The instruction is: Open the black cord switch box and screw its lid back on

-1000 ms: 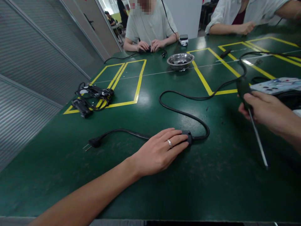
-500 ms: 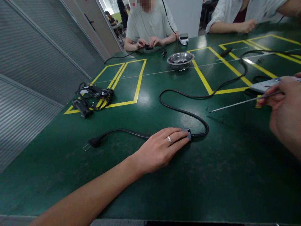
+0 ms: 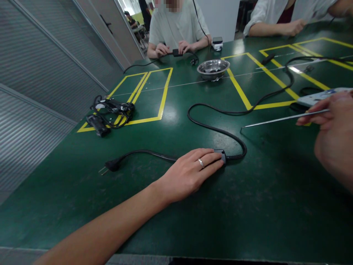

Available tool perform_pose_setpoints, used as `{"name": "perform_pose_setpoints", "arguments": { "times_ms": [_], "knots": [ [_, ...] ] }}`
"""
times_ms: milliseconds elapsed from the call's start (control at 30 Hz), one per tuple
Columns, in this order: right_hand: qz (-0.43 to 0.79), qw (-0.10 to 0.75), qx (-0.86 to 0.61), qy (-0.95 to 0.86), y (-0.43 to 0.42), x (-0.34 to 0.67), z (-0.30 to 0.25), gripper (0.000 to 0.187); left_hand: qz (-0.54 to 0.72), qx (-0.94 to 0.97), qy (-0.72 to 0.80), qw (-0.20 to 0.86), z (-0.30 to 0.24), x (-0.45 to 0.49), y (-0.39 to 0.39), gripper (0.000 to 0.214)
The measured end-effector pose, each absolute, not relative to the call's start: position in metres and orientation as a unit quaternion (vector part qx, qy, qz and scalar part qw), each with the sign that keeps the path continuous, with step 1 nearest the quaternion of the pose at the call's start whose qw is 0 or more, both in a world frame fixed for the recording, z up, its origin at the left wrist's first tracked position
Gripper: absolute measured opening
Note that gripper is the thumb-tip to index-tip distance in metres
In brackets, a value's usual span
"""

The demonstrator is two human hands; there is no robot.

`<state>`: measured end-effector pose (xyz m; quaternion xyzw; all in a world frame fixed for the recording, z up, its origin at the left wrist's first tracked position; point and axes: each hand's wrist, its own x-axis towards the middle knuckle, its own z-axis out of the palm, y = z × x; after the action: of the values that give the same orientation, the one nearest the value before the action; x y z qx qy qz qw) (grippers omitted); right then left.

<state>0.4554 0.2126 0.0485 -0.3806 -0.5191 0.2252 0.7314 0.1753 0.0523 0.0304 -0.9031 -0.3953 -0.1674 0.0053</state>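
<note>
On the table, my left hand [image 3: 190, 173], with a ring on one finger, lies over a dark inline box [image 3: 221, 155] on a black power cord [image 3: 212, 129]. Its fingers cover most of the box, and the thumb is hidden. A two-pin plug [image 3: 112, 165] ends the cord to the left. At the right edge my right hand [image 3: 331, 129] grips a long thin metal tool [image 3: 284, 118] that points left; the handle end is hidden in the hand. A tiny dark piece [image 3: 241, 130], perhaps a screw, shows at the tool's tip.
Yellow tape [image 3: 163, 99] marks areas on the green table [image 3: 176, 228]. Bundled black cables [image 3: 113, 112] lie left, a metal bowl [image 3: 213, 70] farther back. Behind my right hand is a whitish flat object [image 3: 320, 98]. Across the table, a co-worker's hands [image 3: 184, 47] handle a corded black box [image 3: 177, 53].
The tool's tip has moved slightly left, onto the tiny dark piece that was just beside it. My left hand stays on the box. The whole view has shifted slightly.
</note>
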Motion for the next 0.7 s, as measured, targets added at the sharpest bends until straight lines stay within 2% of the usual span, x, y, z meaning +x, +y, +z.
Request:
{"name": "perform_pose_setpoints", "arguments": {
  "times_ms": [233,433,700],
  "knots": [
    [0.406,0.687,-0.334,-0.502,0.191,0.443,0.063,0.016,-0.172,-0.903,-0.394,0.009,0.031,0.177,0.055,0.038],
    [0.417,0.671,-0.328,-0.518,0.177,0.434,0.062,0.016,-0.168,-0.902,-0.399,0.010,0.031,0.179,0.054,0.038],
    [0.401,0.703,-0.334,-0.483,0.187,0.437,0.060,0.014,-0.171,-0.902,-0.397,0.003,0.029,0.178,0.055,0.038]
  ]
}}
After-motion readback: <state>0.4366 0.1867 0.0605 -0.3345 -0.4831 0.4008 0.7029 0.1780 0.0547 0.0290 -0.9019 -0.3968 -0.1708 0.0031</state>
